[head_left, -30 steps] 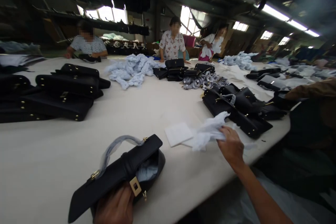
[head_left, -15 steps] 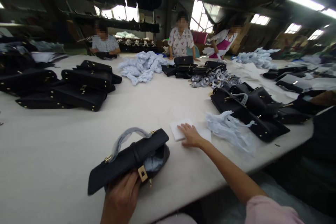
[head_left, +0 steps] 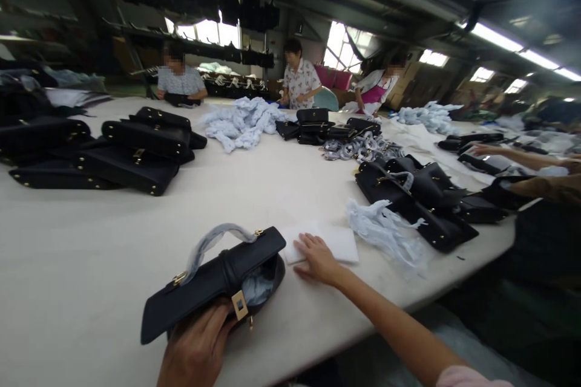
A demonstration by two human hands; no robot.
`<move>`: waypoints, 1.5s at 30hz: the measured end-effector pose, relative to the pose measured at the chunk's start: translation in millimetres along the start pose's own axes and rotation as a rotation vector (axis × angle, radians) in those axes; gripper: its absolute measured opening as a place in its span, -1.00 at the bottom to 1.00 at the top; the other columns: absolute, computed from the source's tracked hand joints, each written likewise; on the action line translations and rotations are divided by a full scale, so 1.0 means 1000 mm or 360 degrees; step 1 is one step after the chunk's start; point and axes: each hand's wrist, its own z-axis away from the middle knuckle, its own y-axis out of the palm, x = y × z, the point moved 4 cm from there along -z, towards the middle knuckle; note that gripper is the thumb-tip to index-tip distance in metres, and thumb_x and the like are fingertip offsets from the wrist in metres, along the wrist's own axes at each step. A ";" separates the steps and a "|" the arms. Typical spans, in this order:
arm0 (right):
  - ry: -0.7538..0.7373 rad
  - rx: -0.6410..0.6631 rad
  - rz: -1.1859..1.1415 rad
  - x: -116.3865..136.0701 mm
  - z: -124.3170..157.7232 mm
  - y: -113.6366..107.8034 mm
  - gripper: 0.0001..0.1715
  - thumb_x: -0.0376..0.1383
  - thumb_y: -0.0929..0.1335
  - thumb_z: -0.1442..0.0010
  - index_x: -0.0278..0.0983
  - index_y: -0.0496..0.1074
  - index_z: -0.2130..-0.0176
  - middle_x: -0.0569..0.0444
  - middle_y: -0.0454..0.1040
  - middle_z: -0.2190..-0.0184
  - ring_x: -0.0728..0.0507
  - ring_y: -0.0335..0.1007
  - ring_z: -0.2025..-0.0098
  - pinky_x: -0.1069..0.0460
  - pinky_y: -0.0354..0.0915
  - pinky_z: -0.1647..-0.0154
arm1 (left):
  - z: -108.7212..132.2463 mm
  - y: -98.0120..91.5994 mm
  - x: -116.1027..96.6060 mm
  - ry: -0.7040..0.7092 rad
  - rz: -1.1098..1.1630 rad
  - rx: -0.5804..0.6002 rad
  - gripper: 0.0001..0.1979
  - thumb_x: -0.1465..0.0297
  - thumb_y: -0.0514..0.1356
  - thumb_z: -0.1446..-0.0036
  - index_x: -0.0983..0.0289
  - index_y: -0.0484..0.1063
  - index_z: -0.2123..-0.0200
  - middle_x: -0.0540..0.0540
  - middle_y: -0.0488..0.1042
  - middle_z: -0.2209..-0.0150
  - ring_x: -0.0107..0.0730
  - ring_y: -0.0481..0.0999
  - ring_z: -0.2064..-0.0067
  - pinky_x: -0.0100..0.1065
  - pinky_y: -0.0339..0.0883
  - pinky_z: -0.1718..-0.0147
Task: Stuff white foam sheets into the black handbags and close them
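Note:
My left hand [head_left: 196,347] grips the near side of a small black handbag [head_left: 213,283] lying on the white table [head_left: 91,242]. The bag has a paper-wrapped handle, a gold clasp and pale stuffing paper showing inside its open mouth. My right hand [head_left: 318,257] lies with fingers spread flat on a white sheet [head_left: 338,240] just right of the bag. A crumpled wad of pale blue tissue paper [head_left: 384,230] lies loose beyond the sheet, to the right.
Stacks of black bags [head_left: 136,148] lie at left, and more bags [head_left: 417,193] at right. A heap of tissue paper [head_left: 242,121] and wrapped straps [head_left: 361,146] sit mid-table. Three people work at the far side; another person's arm [head_left: 521,160] reaches in at right.
My right hand let go of the tissue wad, moved left onto the white sheet, and drew it nearer the bag. The left hand kept its hold on the bag.

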 end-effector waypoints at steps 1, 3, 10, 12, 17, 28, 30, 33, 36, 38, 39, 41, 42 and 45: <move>0.0012 0.0005 -0.0040 -0.003 -0.006 -0.006 -0.33 -0.04 0.42 -0.10 -0.15 0.35 -0.16 0.02 0.32 -0.20 -0.23 0.18 -0.24 -0.07 0.12 -0.23 | 0.000 0.001 0.001 0.0021 0.0009 -0.0008 -0.82 0.39 0.06 -0.30 0.28 0.43 0.13 0.08 0.58 0.27 -0.30 0.57 0.28 -0.30 0.34 0.17; 0.0122 -0.0036 -0.0105 -0.018 -0.027 -0.023 -0.43 0.03 0.34 -0.19 -0.14 0.40 -0.11 0.04 0.42 -0.11 -0.18 0.29 -0.16 -0.01 0.20 -0.16 | 0.000 0.002 0.002 0.0045 0.0024 -0.0016 -0.82 0.41 0.06 -0.30 0.27 0.43 0.12 0.08 0.58 0.26 -0.29 0.57 0.27 -0.30 0.33 0.16; 0.0717 -0.0242 -0.0207 -0.061 -0.096 -0.065 -0.52 -0.14 0.36 -0.24 -0.32 0.35 -0.07 -0.11 0.36 -0.09 -0.27 0.32 -0.09 -0.28 0.27 -0.08 | 0.000 0.000 0.000 -0.0063 0.0061 0.0008 -0.83 0.43 0.05 -0.29 0.26 0.44 0.15 0.06 0.57 0.27 -0.33 0.56 0.29 -0.32 0.34 0.23; 0.0692 -0.0284 -0.0262 -0.051 -0.102 -0.067 -0.53 -0.17 0.38 -0.22 -0.33 0.36 -0.07 -0.16 0.34 -0.10 -0.31 0.28 -0.12 -0.32 0.23 -0.11 | -0.003 -0.001 -0.001 -0.0202 0.0112 0.0077 -0.83 0.42 0.05 -0.30 0.25 0.44 0.18 0.06 0.57 0.28 -0.33 0.55 0.30 -0.32 0.34 0.25; 0.0134 -0.0362 -0.0532 0.019 -0.086 -0.080 -0.55 -0.20 0.28 -0.30 -0.25 0.32 -0.15 -0.11 0.24 -0.21 -0.21 0.17 -0.23 -0.16 0.19 -0.21 | -0.020 0.001 0.005 -0.0569 0.0300 0.0186 -0.84 0.43 0.09 -0.27 0.24 0.47 0.31 0.06 0.51 0.37 -0.30 0.49 0.29 -0.29 0.29 0.24; -0.1292 -0.0019 -0.0282 0.168 -0.050 -0.092 -0.17 -0.22 0.38 -0.15 -0.14 0.06 -0.33 -0.03 0.08 -0.32 -0.28 0.04 -0.28 -0.27 0.02 -0.28 | -0.049 -0.003 0.049 -0.0922 0.1062 0.0340 -0.93 0.49 0.24 -0.09 0.26 0.50 0.42 0.00 0.50 0.42 -0.37 0.43 0.31 -0.32 0.24 0.24; -0.1280 0.0095 -0.0200 0.172 -0.064 -0.093 -0.23 -0.15 0.39 -0.17 -0.10 0.13 -0.30 -0.01 0.13 -0.30 -0.28 0.14 -0.21 -0.26 0.11 -0.22 | -0.050 -0.011 0.053 -0.0962 0.1161 0.0329 -0.94 0.48 0.26 -0.06 0.27 0.51 0.45 -0.01 0.48 0.46 -0.39 0.41 0.34 -0.33 0.23 0.25; -0.1354 0.0308 -0.0266 0.180 -0.066 -0.093 -0.49 -0.09 0.32 -0.27 -0.08 0.33 -0.18 0.04 0.30 -0.21 -0.22 0.27 -0.09 -0.19 0.24 -0.14 | -0.042 -0.024 0.054 -0.1199 0.1272 0.0289 -0.92 0.45 0.25 -0.04 0.29 0.50 0.49 -0.02 0.46 0.48 -0.41 0.40 0.37 -0.36 0.22 0.29; -0.1383 0.0579 -0.0610 0.185 -0.045 -0.075 -0.58 -0.13 0.23 -0.36 -0.10 0.36 -0.15 0.09 0.42 -0.11 -0.14 0.34 -0.08 -0.10 0.27 -0.14 | -0.021 -0.027 0.047 -0.1542 0.1481 0.0371 -0.89 0.41 0.21 -0.05 0.30 0.52 0.45 -0.02 0.49 0.44 -0.41 0.42 0.36 -0.40 0.24 0.33; -0.1302 0.0700 -0.0917 0.185 -0.029 -0.054 -0.59 -0.17 0.18 -0.39 -0.10 0.35 -0.17 0.10 0.45 -0.08 -0.11 0.34 -0.11 -0.07 0.26 -0.18 | -0.003 -0.024 0.041 -0.1707 0.1558 0.0485 -0.88 0.40 0.20 -0.03 0.30 0.52 0.45 -0.02 0.50 0.45 -0.40 0.43 0.36 -0.41 0.24 0.33; -0.1254 0.0724 -0.1048 0.183 -0.022 -0.043 -0.59 -0.18 0.19 -0.39 -0.10 0.34 -0.17 0.09 0.45 -0.09 -0.11 0.33 -0.13 -0.07 0.24 -0.20 | 0.005 -0.023 0.039 -0.1767 0.1556 0.0522 -0.88 0.40 0.20 -0.03 0.30 0.52 0.45 -0.02 0.51 0.45 -0.40 0.43 0.37 -0.41 0.25 0.33; -0.1182 0.0718 -0.1217 0.181 -0.014 -0.027 -0.58 -0.18 0.24 -0.36 -0.11 0.34 -0.17 0.04 0.39 -0.13 -0.14 0.29 -0.17 -0.10 0.20 -0.24 | 0.019 -0.020 0.038 -0.1848 0.1470 0.0533 -0.87 0.38 0.20 -0.02 0.30 0.51 0.47 -0.02 0.51 0.45 -0.39 0.43 0.36 -0.40 0.25 0.32; -0.1157 0.0706 -0.1254 0.180 -0.013 -0.022 -0.58 -0.18 0.26 -0.34 -0.11 0.35 -0.16 0.03 0.36 -0.15 -0.15 0.27 -0.18 -0.11 0.18 -0.25 | 0.024 -0.019 0.039 -0.1868 0.1396 0.0524 -0.86 0.37 0.20 -0.02 0.29 0.51 0.47 -0.02 0.52 0.45 -0.37 0.44 0.35 -0.40 0.25 0.31; -0.1150 0.0722 -0.1261 0.184 -0.016 -0.018 -0.57 -0.21 0.29 -0.31 -0.10 0.35 -0.16 0.01 0.33 -0.17 -0.16 0.25 -0.20 -0.14 0.15 -0.27 | 0.028 -0.016 0.039 -0.1863 0.1152 0.0539 -0.88 0.35 0.23 -0.01 0.27 0.52 0.46 -0.01 0.53 0.44 -0.34 0.47 0.32 -0.38 0.24 0.30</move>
